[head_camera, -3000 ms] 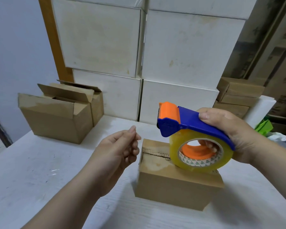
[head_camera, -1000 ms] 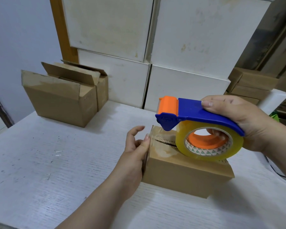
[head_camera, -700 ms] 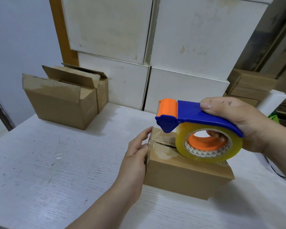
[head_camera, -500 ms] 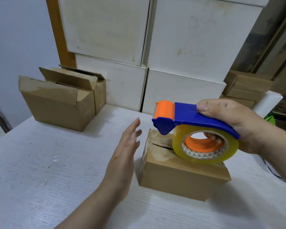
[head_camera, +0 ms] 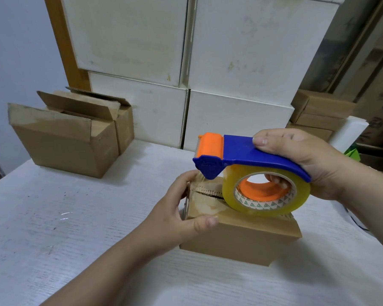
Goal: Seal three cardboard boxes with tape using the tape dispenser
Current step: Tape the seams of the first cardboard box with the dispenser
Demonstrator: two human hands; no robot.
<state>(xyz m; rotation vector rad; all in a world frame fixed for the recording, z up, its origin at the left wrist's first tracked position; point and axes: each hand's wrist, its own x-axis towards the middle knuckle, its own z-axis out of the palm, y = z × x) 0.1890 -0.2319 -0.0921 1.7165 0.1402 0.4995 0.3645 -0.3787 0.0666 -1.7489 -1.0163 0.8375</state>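
**Dispenser over the box's left end, both grips engaged**

The small cardboard box (head_camera: 241, 237) sits on the white bench (head_camera: 53, 217), near and right of centre, its flaps folded down. A dark gap shows along the top seam at the left end, with glossy patches on the cardboard around it.

The left grip (head_camera: 175, 215), a bare hand, grasps the left end of this box: the thumb lies on the near face just under the top edge, and the fingers curl round the end towards the seam.

The right grip (head_camera: 307, 164) is clenched round the tape dispenser (head_camera: 252, 151): the thumb lies on the blue back and the fingers pass through the orange core. The dispenser's orange head points left, just above the left-hand fingers. The roll of clear tape (head_camera: 230, 191) sits low over the box top, covering the seam's right part; whether it presses on the cardboard I cannot tell.

At the far left of the bench stand two open cardboard boxes (head_camera: 60, 142), touching side by side, flaps raised. Behind the bench rise stacked white boxes (head_camera: 241, 51), and brown cartons (head_camera: 318, 111) are piled at the far right
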